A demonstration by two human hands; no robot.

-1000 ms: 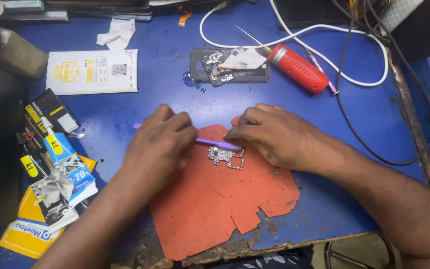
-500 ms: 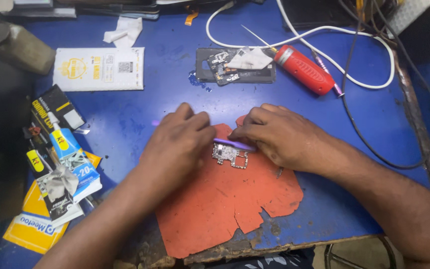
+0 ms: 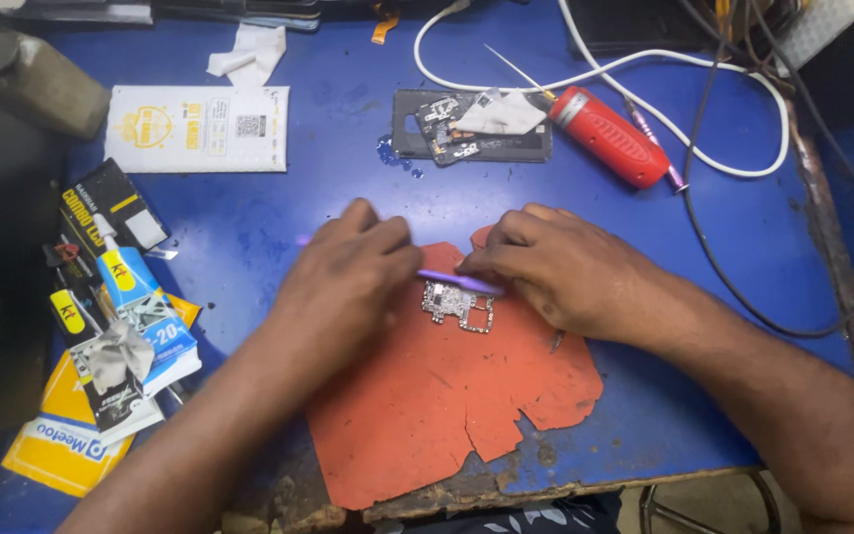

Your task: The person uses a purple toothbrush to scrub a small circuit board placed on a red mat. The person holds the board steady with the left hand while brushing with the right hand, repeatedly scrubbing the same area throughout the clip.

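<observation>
Covering the workbench, a blue mat bore an orange pad. On it lay a circuit board; the left hand and right hand pinched a purple tool. Far right lay a red tool.

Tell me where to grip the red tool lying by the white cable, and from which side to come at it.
Grip the red tool around its thick ribbed red body, coming from above with fingers across its width. It lies flat and slanted on the blue table, so the top and both long sides are free. Avoid the thin needle at its upper-left end and the small tip at its lower right. The white cable runs close behind.
</observation>
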